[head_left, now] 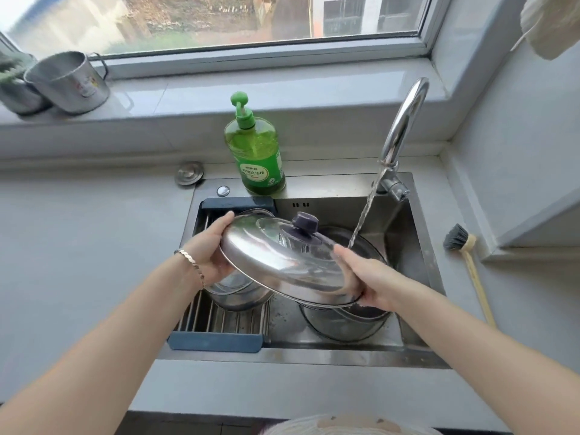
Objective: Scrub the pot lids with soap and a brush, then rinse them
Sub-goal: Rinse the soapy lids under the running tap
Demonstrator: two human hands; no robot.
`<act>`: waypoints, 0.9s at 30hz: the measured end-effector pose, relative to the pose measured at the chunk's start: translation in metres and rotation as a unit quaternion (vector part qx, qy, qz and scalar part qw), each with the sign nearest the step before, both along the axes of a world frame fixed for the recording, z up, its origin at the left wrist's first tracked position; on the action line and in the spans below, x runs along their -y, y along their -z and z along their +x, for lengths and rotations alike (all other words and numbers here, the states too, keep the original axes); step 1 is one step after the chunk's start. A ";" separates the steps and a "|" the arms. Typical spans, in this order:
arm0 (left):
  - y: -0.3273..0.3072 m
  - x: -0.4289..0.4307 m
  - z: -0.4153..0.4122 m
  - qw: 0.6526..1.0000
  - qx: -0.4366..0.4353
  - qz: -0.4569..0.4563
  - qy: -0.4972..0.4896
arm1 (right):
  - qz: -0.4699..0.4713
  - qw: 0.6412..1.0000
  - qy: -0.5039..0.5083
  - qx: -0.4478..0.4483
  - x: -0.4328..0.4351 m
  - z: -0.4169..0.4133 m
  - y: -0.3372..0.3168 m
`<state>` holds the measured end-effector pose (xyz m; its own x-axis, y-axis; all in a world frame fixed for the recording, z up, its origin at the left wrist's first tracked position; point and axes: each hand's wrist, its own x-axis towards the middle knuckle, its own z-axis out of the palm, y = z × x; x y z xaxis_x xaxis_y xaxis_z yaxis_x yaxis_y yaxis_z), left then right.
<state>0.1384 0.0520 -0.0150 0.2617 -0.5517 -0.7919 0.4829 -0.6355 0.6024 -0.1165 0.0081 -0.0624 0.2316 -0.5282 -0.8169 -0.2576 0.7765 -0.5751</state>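
- Fingers of the left hand wrapped round the far-left rim of a big shiny domed steel pot lid, close together as far as visible, palm tucked under the edge.
- Right hand gripping the opposite rim: thumb laid flat on top of the lid, other fingers curled underneath and mostly hidden, so can't tell how spread.
- Lid held up in the air over the stainless steel sink, tilted, dome side facing up and toward the camera.
- Dark purple round knob sticking up from the top, toward the far side.
- Thin gold-coloured bracelet on the left wrist.
- Water stream running from the curved chrome faucet, coming down just beside the right thumb at the lid's right edge; can't tell whether hitting the lid or slipping past.
- Under the lid: a steel pot sitting on the roll-up wire rack with blue ends across the sink's left half, plus a second steel pot down in the basin on the right.
- Green pump bottle of dish soap upright on the sink's back ledge, left of the faucet.
- Dish brush with dark bristles and a pale wooden handle lying on the grey counter right of the sink, well apart from both hands.
- Small round steel plug on the counter by the sink's back-left corner.
- Two metal mugs on the windowsill, far left.
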 end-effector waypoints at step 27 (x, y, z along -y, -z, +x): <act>0.112 -0.002 0.073 0.935 0.269 0.192 0.129 | -0.222 0.955 -0.091 -0.177 0.024 0.181 0.033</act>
<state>0.2114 0.0540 -0.1273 0.5765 -0.3538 -0.7365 -0.0236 -0.9082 0.4178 0.0648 -0.0162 -0.0958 0.1040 -0.8173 -0.5667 -0.6045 0.4005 -0.6886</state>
